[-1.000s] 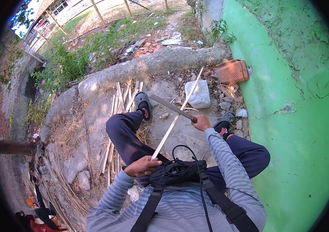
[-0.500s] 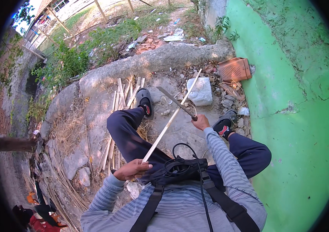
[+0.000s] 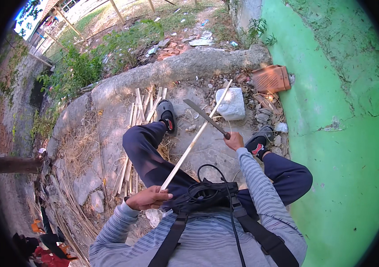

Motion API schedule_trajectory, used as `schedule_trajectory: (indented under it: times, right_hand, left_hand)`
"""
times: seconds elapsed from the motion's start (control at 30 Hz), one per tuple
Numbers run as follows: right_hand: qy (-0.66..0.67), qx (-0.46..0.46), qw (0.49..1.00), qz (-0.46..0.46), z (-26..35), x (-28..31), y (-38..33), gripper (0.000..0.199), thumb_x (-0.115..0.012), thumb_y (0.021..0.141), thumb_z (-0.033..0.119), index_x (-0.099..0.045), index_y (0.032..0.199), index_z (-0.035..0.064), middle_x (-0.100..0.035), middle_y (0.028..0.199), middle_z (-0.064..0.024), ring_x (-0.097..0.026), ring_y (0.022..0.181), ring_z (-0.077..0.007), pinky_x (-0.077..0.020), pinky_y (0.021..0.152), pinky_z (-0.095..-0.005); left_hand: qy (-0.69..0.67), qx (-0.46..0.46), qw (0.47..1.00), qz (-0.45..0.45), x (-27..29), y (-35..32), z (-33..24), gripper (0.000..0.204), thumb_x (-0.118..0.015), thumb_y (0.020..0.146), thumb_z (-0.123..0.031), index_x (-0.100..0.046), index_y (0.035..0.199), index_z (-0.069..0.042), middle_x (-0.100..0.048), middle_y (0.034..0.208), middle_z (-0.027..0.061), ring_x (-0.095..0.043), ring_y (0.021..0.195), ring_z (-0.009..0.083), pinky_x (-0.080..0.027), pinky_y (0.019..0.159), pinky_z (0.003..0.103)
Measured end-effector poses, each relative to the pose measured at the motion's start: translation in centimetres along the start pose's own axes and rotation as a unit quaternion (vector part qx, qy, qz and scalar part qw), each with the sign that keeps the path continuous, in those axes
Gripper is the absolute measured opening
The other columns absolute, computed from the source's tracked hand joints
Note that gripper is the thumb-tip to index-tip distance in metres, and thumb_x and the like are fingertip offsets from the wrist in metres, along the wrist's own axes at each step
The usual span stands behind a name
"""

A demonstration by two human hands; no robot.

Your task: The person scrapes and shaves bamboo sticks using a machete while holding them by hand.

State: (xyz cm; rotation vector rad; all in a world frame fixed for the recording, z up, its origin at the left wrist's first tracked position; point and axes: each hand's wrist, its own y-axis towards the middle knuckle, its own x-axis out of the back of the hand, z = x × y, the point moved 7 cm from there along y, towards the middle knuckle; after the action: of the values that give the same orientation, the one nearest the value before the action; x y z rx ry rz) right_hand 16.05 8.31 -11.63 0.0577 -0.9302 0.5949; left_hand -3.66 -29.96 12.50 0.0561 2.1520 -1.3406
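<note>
My left hand (image 3: 148, 198) pinches the near end of a long pale strip of split bamboo or wood (image 3: 188, 150), which slants away to the upper right. The strip's far end reaches the white stone block (image 3: 230, 104). In my right hand (image 3: 234, 141) is the dark handle of a machete (image 3: 207, 118). Its long dark blade points to the upper left and crosses the strip, with the tip left of it. Whether blade and strip touch, I cannot tell. Several similar pale strips (image 3: 141, 107) lie on the ground beside my left shoe (image 3: 167, 116).
A low concrete kerb (image 3: 176, 66) curves across the far side. An orange hollow brick (image 3: 270, 79) and rubble lie by the green wall (image 3: 332, 147) on the right. More long strips (image 3: 71, 213) lie at left, near red and dark items (image 3: 49, 249). My legs are bent on both sides.
My left hand has drawn slightly back to the left, with the strip in it. The machete blade has shifted a little to the right and turned somewhat; it still crosses the strip.
</note>
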Motion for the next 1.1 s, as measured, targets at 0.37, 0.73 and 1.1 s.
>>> schedule_trajectory:
  times: [0.37,0.73,1.1]
  right_hand:
    - [0.005,-0.006,1.000,-0.003,1.0,0.4,1.1,0.025,-0.068,0.083,0.036,-0.073,0.093,0.0135,-0.073,0.086,-0.0191,-0.071,0.086,-0.0425,-0.0561,0.077,-0.0533]
    - [-0.008,0.114,0.993,-0.015,7.0,2.5,2.4,0.023,-0.073,0.081,0.035,-0.075,0.095,0.0158,-0.071,0.079,-0.0187,-0.071,0.082,-0.0415,-0.0568,0.073,-0.0517]
    - [0.021,0.010,0.996,-0.083,1.7,6.1,4.3,0.026,-0.070,0.083,0.033,-0.075,0.093,0.0101,-0.071,0.085,-0.0215,-0.070,0.084,-0.0437,-0.0547,0.074,-0.0507]
  left_hand:
    - [-0.004,0.015,1.000,-0.016,-0.9,-2.3,-0.1,0.036,-0.061,0.106,-0.014,-0.040,0.078,-0.020,-0.029,0.061,-0.0126,-0.021,0.045,0.0004,-0.016,0.038,0.023]
    - [-0.024,0.004,1.000,-0.002,-1.2,-2.9,0.5,0.038,-0.065,0.104,-0.014,-0.039,0.078,-0.020,-0.030,0.059,-0.0119,-0.021,0.043,0.0011,-0.015,0.039,0.024]
    - [0.263,0.007,0.962,-0.073,0.9,-7.2,-2.8,0.039,-0.054,0.109,-0.038,-0.043,0.081,-0.013,-0.035,0.056,-0.0075,-0.035,0.044,0.0062,-0.027,0.041,0.028]
